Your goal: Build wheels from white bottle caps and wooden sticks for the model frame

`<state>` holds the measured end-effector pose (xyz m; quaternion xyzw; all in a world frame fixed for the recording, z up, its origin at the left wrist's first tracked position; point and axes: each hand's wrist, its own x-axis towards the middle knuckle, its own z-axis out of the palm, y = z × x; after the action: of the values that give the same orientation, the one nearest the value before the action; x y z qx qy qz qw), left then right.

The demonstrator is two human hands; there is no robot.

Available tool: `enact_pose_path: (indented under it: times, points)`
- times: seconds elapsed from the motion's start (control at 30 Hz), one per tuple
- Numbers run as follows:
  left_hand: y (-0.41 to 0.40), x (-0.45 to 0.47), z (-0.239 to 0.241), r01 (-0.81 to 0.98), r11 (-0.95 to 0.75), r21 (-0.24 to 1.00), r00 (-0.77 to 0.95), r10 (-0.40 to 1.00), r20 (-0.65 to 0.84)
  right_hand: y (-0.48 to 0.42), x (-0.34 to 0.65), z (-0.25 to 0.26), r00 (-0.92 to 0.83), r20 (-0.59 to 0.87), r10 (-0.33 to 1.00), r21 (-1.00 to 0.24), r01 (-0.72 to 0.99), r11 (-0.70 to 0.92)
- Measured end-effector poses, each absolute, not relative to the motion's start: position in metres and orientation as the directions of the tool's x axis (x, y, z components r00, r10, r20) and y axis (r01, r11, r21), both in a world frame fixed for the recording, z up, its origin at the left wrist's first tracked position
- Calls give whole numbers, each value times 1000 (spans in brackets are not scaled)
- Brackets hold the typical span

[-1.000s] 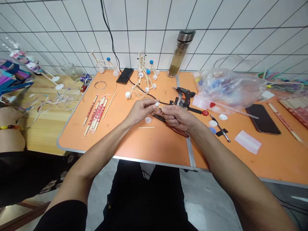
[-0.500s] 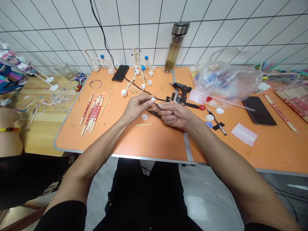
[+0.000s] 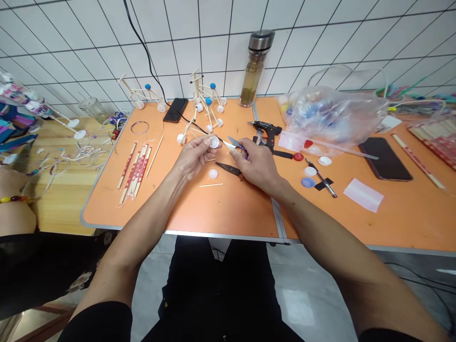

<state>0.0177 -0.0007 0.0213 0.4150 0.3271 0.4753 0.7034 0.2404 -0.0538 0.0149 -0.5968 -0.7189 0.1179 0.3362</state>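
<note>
White cap (image 3: 214,142), up off the desk (image 3: 228,213) in the left hand (image 3: 194,154), pinched at the rim between thumb and fingertips, with the other fingers loosely curled. Just beside, in the right hand (image 3: 258,164), mostly closed around the handle, scissors (image 3: 234,141) with blades parted and pointed toward the cap; too small to tell whether touching. Probably best to grip the rim firmly, keep fingertips behind the line of the blades, and turn the cap rather than twist the scissors. Likely wise to work in small bites, hard moulded plastic being apt to slip or crack. Round and shallow, with a smooth, pale surface. Below the hands, a second, translucent round cap (image 3: 213,174), a thin, straight wooden stick (image 3: 211,185), and dark-metal pliers (image 3: 229,168), partly under the right hand. Farther out, a black glue gun (image 3: 268,132), spindly stick models (image 3: 209,114) with blue and white round parts, and paper-wrapped chopsticks (image 3: 138,173), slim and pale at the ends. Toward the tiled wall, a clear glass bottle (image 3: 251,78) with a metal lid, and a crinkled, see-through plastic bag (image 3: 335,121). At far left, a co-worker's arm (image 3: 16,216).
</note>
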Motion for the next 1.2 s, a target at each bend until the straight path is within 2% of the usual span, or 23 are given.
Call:
enact_pose_path:
  times: [0.17, 0.33, 0.6, 0.8, 0.93, 1.07, 1.2]
  points:
    - [-4, 18, 29, -434, 266, 861, 352, 930, -110, -51, 239, 17, 39, 384, 922, -745, 603, 285]
    - [-4, 17, 29, -463, 285, 840, 375, 921, -106, -54, 234, 18, 74, 378, 923, -812, 506, 292]
    - [-3, 13, 25, -454, 284, 845, 426, 902, -74, -55, 237, 18, -19, 350, 936, -703, 655, 277]
    - [4, 4, 22, -436, 202, 877, 347, 937, -44, -56, 231, 11, -191, 282, 940, -589, 739, 327]
    - [3, 3, 26, -450, 208, 869, 338, 940, -51, -59, 227, 12, -186, 286, 940, -645, 688, 332]
    - [1, 5, 30, -459, 221, 860, 347, 936, -56, -62, 230, 19, -123, 367, 922, -696, 621, 360]
    - [0, 7, 30, -468, 216, 857, 352, 935, -44, -69, 230, 26, -140, 504, 852, -573, 685, 451]
